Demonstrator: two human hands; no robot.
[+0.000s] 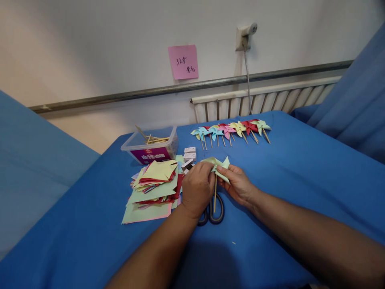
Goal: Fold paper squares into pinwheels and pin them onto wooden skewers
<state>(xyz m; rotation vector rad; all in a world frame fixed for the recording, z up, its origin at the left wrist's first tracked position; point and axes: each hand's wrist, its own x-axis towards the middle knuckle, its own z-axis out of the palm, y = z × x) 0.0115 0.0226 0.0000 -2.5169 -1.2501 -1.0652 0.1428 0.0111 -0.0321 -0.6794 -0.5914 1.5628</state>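
The one camera sits on my head and looks forward and down over my forearms, which enter from the near edge. It is close to my left hand (197, 188) and right hand (237, 184), which sit near the middle of the view. It faces the far wall (90, 48) (a pink note (183, 62) hangs there), taking in the blue surface (300, 180) from its near edge to its far edge.

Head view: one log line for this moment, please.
left hand: pinching pinwheel | right hand: holding pinwheel paper | stick: upright | scissors: under hands | paper stack: left
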